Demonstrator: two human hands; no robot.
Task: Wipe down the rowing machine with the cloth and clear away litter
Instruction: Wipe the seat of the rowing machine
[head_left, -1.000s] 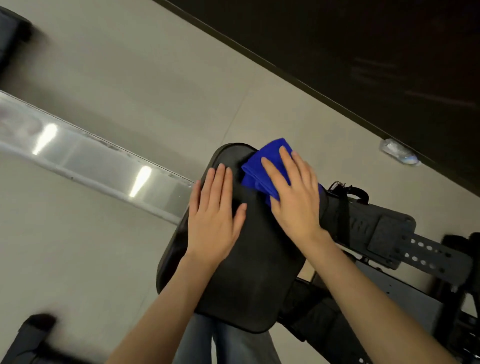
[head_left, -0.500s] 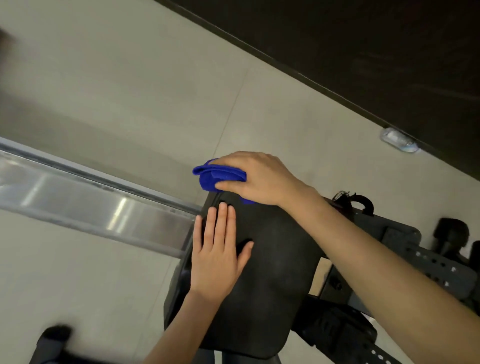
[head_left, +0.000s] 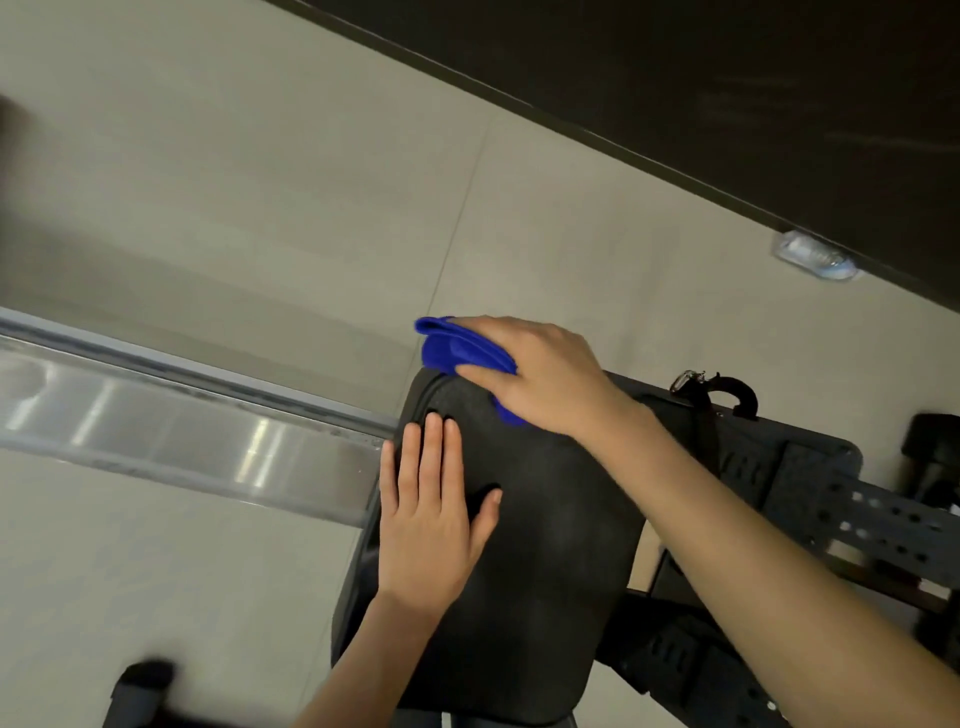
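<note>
The rowing machine's black padded seat (head_left: 545, 545) fills the lower middle of the head view. My left hand (head_left: 431, 525) lies flat on its left side, fingers straight and together. My right hand (head_left: 540, 374) reaches across to the seat's far edge and grips a folded blue cloth (head_left: 457, 348), with the thumb under the fold and the fingers over it. The cloth wraps over the seat's far rim. A crushed clear plastic bottle (head_left: 813, 257) lies on the floor against the dark wall at the upper right.
A shiny metal rail (head_left: 182, 431) runs left from under the seat. Black footplates with holes (head_left: 841, 514) and a strap with a buckle (head_left: 727, 389) sit to the right. Pale floor tiles surround the machine. A dark blurred object (head_left: 140, 680) lies at the bottom left.
My right hand slid the cloth from the seat's upper right face to its far edge and closed around it. My left hand stayed flat on the seat.
</note>
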